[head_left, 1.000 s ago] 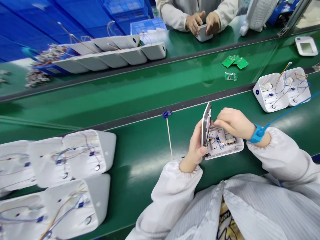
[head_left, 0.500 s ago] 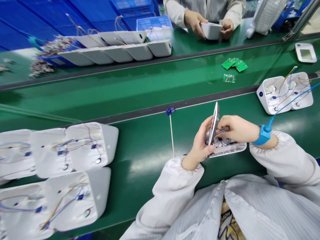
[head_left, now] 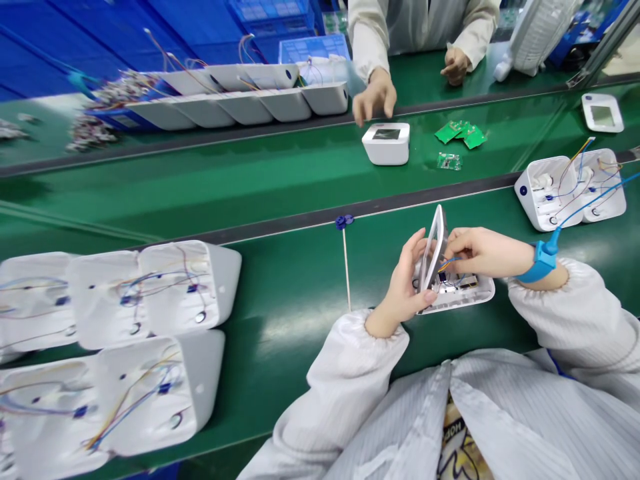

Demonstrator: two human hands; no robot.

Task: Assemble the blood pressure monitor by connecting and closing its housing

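Note:
My left hand [head_left: 404,288] grips a white-framed front panel [head_left: 433,248], held tilted on edge above an open white housing [head_left: 463,301]. Inside the housing lie small parts and wiring. My right hand [head_left: 475,252], with a blue wrist strap [head_left: 539,262] behind it, is at the panel's inner side. Its fingers are pinched on thin coloured wires [head_left: 447,265] that run down into the housing; the fingertips are partly hidden by the panel.
Open white housings with wires [head_left: 165,293] stand left; two more [head_left: 547,190] stand right. A stick with a blue end [head_left: 345,260] lies on the bench. Across, green circuit boards [head_left: 460,133] and a closed white device [head_left: 386,148] rest near a co-worker's hand [head_left: 375,98].
The co-worker has set the white device down on the middle strip and let it go. My left hand has turned the panel slightly, showing more of its front; my right hand stays beside it.

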